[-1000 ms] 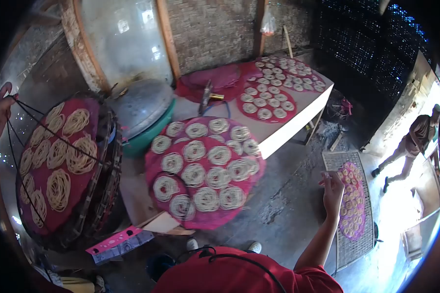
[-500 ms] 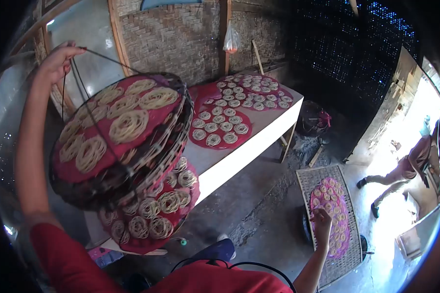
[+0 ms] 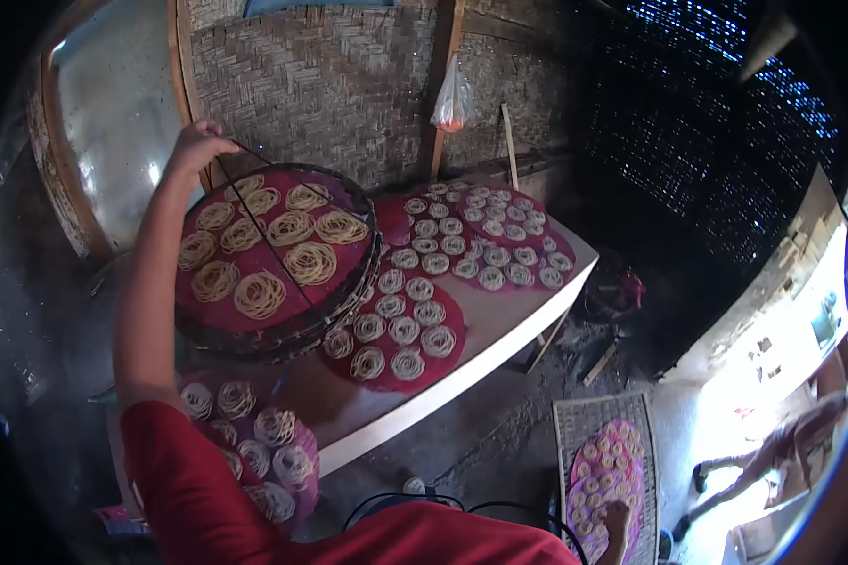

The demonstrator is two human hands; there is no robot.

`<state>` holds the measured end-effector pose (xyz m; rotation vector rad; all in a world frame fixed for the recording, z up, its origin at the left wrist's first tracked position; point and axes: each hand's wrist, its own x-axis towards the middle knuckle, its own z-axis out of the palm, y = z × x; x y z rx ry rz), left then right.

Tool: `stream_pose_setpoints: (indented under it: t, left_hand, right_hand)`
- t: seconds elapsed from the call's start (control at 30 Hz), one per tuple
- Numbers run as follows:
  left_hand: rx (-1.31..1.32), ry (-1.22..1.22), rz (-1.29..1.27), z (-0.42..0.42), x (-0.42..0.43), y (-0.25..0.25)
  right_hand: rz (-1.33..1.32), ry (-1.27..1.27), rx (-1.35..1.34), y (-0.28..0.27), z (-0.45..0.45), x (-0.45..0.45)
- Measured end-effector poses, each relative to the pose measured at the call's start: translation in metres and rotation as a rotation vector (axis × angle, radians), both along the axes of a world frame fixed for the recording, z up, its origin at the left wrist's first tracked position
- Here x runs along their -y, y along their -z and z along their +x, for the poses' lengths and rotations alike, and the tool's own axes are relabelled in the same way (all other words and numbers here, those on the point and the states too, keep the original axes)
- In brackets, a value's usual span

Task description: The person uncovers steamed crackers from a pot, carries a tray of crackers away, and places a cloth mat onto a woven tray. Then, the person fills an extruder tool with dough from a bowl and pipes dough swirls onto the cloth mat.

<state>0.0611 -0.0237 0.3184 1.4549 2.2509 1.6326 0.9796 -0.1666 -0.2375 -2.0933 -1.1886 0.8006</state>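
Observation:
My left hand (image 3: 203,151), raised at the upper left, is closed around the dark cords (image 3: 244,201) of a round, dark-rimmed tray (image 3: 313,314). A red sheet lines the tray, and several pale coiled noodle nests (image 3: 289,228) lie on it. The tray's rim looks stacked, as if more than one tray hangs there, over the left part of the white table (image 3: 377,421). My right hand (image 3: 618,523) is low at the right, in front of a woven rack (image 3: 567,424) with noodle nests on a pink sheet (image 3: 608,459). Its fingers are too indistinct to read.
Red sheets (image 3: 443,325) with more noodle nests cover much of the table. A plastic bag (image 3: 451,99) hangs on a post by the woven wall (image 3: 320,94). Another person (image 3: 773,457) is near the bright doorway at the right.
My left hand and the hanging tray have moved right and away from me, over the table, and the tray hangs more level. My right hand has dropped lower. The view has shifted.

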Motion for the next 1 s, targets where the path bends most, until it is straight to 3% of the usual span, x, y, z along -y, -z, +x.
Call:
stream_pose_setpoints:
  t: [0.1, 0.2, 0.27, 0.43, 0.57, 0.77, 0.87, 1.0]
  left_hand:
    - [0.021, -0.002, -0.024, -0.028, -0.063, 0.029]
    - [0.018, -0.086, -0.043, -0.024, -0.103, 0.047]
    - [0.02, -0.137, -0.088, -0.043, -0.135, 0.062]
    - [-0.027, -0.218, -0.133, -0.066, -0.183, 0.106]
    - [0.005, -0.322, -0.204, -0.093, -0.211, 0.134]
    - [0.007, -0.396, -0.183, -0.12, -0.237, 0.166]
    - [0.145, -0.423, -0.162, -0.138, -0.236, 0.179]
    - [0.281, -0.368, -0.155, -0.152, -0.235, 0.199]
  right_hand:
    - [-0.207, -0.097, 0.217, 0.074, 0.049, -0.004]
    - [-0.329, -0.062, 0.174, 0.118, 0.056, -0.019]
    - [-0.451, -0.985, 1.102, 0.161, 0.076, -0.036]
    - [-0.45, -0.363, 0.568, 0.109, 0.018, -0.16]
    - [-0.151, -0.193, 0.414, 0.076, -0.013, -0.29]
    - [0.397, -0.201, 0.276, -0.02, -0.059, -0.435]
    - [0.633, -0.271, 0.256, -0.074, -0.083, -0.489]
    - [0.567, -0.418, 0.268, -0.127, -0.114, -0.557]
